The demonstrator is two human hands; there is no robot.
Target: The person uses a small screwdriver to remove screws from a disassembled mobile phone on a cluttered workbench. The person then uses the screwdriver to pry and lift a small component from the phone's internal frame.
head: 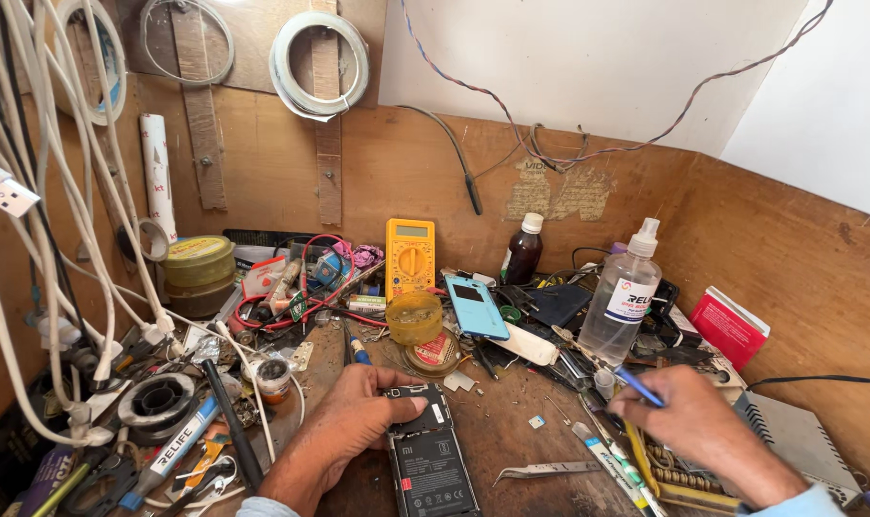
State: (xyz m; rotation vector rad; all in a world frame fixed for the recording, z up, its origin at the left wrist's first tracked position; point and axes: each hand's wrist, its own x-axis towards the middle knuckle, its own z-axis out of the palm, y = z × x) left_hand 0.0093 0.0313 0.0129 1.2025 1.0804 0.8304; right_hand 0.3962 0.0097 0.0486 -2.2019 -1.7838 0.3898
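An opened black phone with its back cover off lies on the wooden bench near the front edge. My left hand rests on its upper left corner, thumb pressed onto the top of the board. My right hand is off to the right, over a heap of tools, with its fingers closed on a thin blue pen-like tool. Steel tweezers lie on the bench between the phone and my right hand. A light blue phone back cover lies further back.
A yellow multimeter leans on the back wall. A clear spray bottle and a dark bottle stand at the right. A solder spool, white cables, a red box and a grey power supply crowd the sides.
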